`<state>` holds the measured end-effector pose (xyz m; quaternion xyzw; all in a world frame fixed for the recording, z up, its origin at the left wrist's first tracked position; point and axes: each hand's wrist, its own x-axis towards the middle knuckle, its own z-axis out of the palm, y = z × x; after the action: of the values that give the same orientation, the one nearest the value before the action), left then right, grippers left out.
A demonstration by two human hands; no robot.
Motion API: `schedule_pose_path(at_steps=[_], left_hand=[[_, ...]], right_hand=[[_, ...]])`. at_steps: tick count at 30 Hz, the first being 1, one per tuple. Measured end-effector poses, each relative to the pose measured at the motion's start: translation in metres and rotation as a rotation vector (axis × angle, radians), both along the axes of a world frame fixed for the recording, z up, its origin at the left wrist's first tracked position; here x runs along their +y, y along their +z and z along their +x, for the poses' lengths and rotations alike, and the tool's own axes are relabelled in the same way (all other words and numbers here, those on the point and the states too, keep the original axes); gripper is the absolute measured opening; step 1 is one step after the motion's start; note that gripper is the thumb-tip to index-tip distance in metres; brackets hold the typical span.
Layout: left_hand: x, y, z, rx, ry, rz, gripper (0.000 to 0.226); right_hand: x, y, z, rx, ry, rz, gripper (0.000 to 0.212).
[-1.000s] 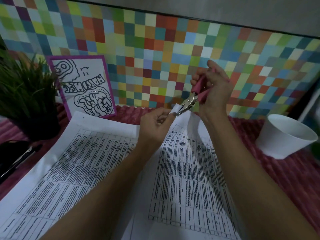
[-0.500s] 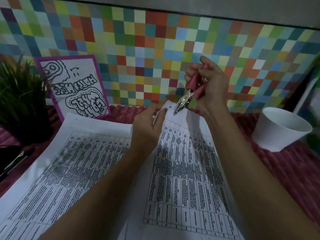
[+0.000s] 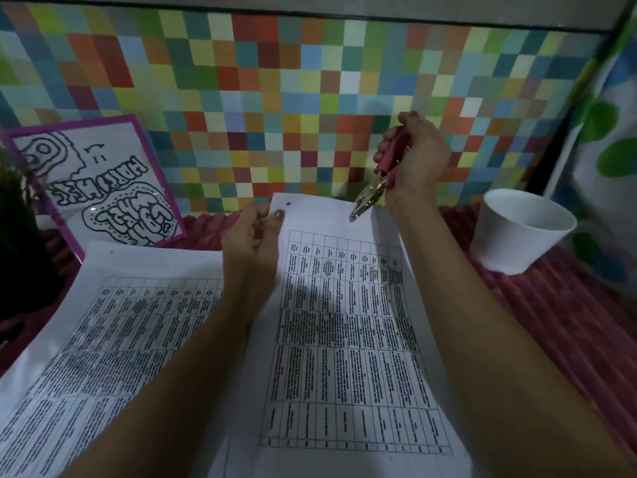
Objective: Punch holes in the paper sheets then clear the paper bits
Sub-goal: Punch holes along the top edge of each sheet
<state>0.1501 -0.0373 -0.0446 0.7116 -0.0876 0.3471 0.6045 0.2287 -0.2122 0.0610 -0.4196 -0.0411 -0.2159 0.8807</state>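
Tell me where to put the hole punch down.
Best for the hole punch: the bare red cloth right of the held sheet, in front of the white cup. A thin strip shows between the framed drawing and that sheet's top edge. The left is crowded: second sheet, plant.

Only the person's arms and hands show from here. The left forearm (image 3: 165, 391) and the right forearm (image 3: 499, 357) are both bare right to the edge of view, slim and smooth, and dim in this low light. The left hand (image 3: 251, 236) has a thumbnail (image 3: 278, 214) painted in a dark, greyish-brown polish with a dull sheen, cut short and rounded. The right hand (image 3: 420, 157) wears the same dark polish on the one fingernail (image 3: 413, 114) that shows. The other nails are turned away or too shadowed to judge.
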Motion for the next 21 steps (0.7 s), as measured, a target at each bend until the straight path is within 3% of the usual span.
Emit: schedule_pose_path(at_steps=[16, 21], left_hand=[[0.0011, -0.0013, 0.0011, -0.005, 0.014, 0.018, 0.018], [0.0040, 0.0054, 0.0003, 0.099, -0.205, -0.117, 0.022]], right_hand=[[0.0011, 0.0002, 0.0000, -0.025, -0.072, -0.001, 0.023], [-0.0008, 0.0012, 0.0008, -0.034, -0.083, 0.042, 0.026]])
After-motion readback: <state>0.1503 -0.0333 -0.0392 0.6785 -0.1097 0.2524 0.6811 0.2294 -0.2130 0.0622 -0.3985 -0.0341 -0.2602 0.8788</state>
